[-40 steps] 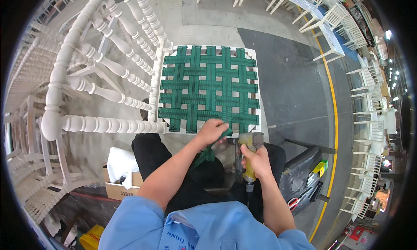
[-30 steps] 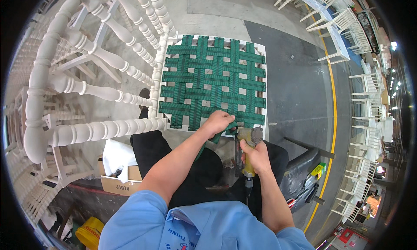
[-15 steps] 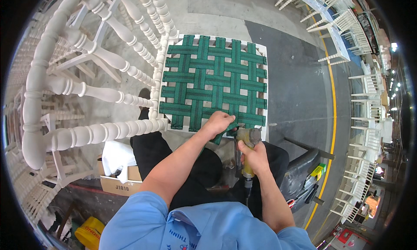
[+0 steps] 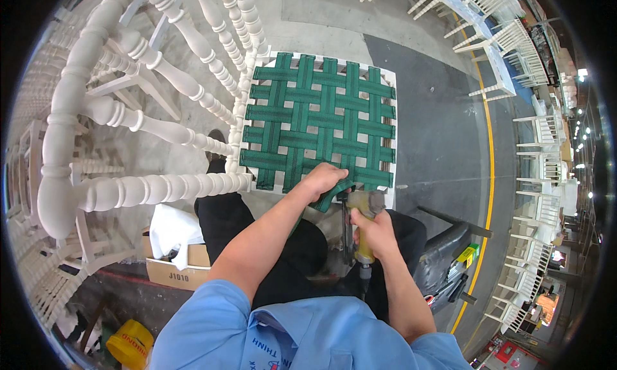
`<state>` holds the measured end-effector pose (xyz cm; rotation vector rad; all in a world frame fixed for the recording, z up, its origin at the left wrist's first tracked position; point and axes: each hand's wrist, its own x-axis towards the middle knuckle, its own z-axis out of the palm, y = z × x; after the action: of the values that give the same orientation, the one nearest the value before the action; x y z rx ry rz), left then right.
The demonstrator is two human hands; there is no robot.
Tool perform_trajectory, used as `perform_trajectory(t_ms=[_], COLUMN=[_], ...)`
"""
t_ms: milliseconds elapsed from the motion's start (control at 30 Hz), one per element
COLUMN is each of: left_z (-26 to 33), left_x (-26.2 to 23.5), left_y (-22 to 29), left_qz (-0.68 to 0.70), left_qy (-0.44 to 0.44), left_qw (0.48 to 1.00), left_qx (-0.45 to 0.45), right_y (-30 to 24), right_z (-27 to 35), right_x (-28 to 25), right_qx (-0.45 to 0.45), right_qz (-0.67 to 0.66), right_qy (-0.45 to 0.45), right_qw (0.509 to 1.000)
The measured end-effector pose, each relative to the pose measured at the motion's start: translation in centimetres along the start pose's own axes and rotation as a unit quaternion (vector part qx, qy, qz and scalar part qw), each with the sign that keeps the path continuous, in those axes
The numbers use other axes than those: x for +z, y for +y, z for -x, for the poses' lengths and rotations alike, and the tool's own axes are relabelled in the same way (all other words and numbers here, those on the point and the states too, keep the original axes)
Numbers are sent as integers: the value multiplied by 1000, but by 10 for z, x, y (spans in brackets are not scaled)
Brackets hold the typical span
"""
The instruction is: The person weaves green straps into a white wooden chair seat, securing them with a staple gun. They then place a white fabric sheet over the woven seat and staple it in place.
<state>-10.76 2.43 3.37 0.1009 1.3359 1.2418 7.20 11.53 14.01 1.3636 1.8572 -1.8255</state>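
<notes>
furniture workshop | rows of unfinished white chairs (image 4: 514, 42) | concrete floor (image 4: 443, 145), yellow line (image 4: 491, 177)

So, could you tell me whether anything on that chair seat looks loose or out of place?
One green strap end hangs off the seat's near edge, under the left hand, while the other webbing lies flat and woven on the white frame. The right hand holds a yellow staple gun right beside it. Nothing else stands out.
</notes>
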Motion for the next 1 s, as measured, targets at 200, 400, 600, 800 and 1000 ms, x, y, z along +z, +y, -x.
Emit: perform_trajectory(t_ms=[200,400,600,800,1000], left_z=[10,39,67,68,61], left_x=[-2,19,57,80,87], left_y=[-6,-22,-49,-63,-54], left_qz=[-216,-398,-460,-503,-467], left_qy=[-22,-7,107,162,159], left_qw=[972,898,860,836,853], left_qx=[93,191,195,146,173], right_y=[-15,58,179,257,288], right_z=[76,144,134,98,141], right_x=[-106,-256,-338,-356,-362], right_qx=[-44,-26,71,62,174], right_qz=[-65,-157,-298,-408,-68], right_qy=[69,288,289,227,353], right_qw=[995,944,907,882,917])
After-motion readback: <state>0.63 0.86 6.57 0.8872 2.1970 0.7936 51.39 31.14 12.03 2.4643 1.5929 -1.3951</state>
